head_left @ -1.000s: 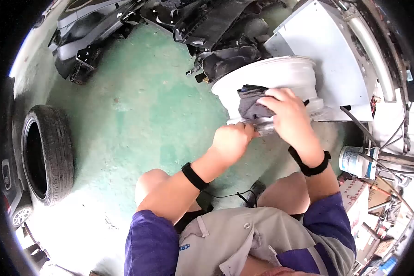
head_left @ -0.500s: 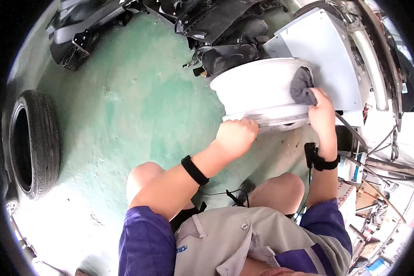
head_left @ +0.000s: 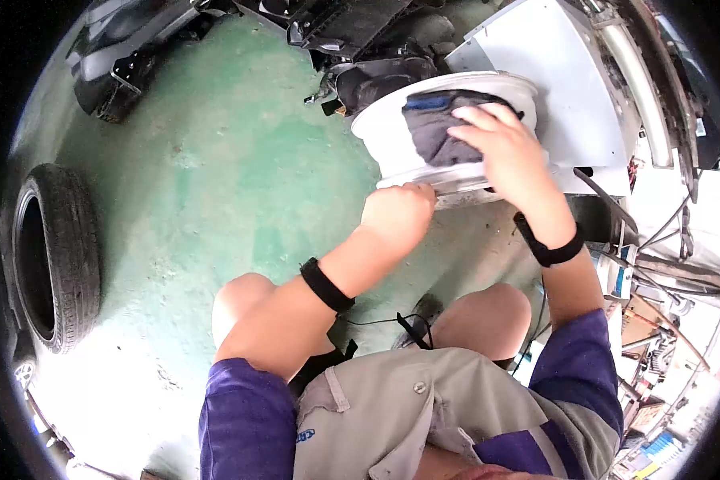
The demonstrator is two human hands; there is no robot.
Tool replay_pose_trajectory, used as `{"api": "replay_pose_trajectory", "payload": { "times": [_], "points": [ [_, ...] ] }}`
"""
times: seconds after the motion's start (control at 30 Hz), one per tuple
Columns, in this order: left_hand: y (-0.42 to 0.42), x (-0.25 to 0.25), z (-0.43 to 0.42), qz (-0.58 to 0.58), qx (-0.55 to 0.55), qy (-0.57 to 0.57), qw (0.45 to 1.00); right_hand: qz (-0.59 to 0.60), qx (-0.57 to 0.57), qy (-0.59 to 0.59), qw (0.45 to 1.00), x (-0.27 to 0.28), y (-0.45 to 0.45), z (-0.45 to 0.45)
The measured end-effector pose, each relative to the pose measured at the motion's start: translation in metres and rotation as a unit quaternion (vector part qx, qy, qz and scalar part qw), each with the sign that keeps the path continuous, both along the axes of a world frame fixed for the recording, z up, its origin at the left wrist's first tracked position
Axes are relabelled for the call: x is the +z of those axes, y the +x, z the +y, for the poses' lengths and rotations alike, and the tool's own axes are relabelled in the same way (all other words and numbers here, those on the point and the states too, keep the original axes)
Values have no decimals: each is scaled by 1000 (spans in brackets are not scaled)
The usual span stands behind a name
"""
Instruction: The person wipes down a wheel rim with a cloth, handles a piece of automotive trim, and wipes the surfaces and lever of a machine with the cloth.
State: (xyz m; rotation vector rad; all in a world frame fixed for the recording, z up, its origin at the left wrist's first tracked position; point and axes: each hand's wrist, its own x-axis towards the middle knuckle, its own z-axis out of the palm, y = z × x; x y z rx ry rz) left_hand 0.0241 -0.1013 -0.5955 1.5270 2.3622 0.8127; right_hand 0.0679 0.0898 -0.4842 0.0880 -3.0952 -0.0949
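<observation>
A cloth [head_left: 434, 134] lies on a wheel rim [head_left: 386, 146] right of upper centre; a tire [head_left: 76, 260] stands at frame left.

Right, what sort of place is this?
Probably a vehicle workshop: there's a loose tyre, a white wheel rim and a pile of black parts that look like car trim.

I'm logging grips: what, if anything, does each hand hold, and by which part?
Left hand: the wheel rim, by its near edge. Right hand: gray cloth, by its right side, pressed to the rim.
</observation>
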Motion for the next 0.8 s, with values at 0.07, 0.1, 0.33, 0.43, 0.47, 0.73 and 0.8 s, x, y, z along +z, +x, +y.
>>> {"api": "replay_pose_trajectory", "payload": {
  "times": [0.07,0.1,0.33,0.43,0.47,0.73,0.8],
  "points": [
    [-8,5,-2,-21,-15,3,1000,24,-94,-34,995,11,17,36],
    [-10,8,-1,-30,-25,5,999,38,-150,-69,985,13,26,56],
    [-9,14,3,9,-36,2,999,82,-174,-51,980,7,15,67],
    [-15,16,7,-26,-44,-9,999,55,-38,-3,998,-1,-9,20],
    [-17,21,8,-45,-46,-26,998,45,11,-41,998,-10,-15,8],
    [-44,48,11,-425,67,205,879,50,-124,-310,941,1,3,-32],
    [-45,51,15,-670,15,306,676,9,-128,-361,924,12,11,-37]
  ]
}}
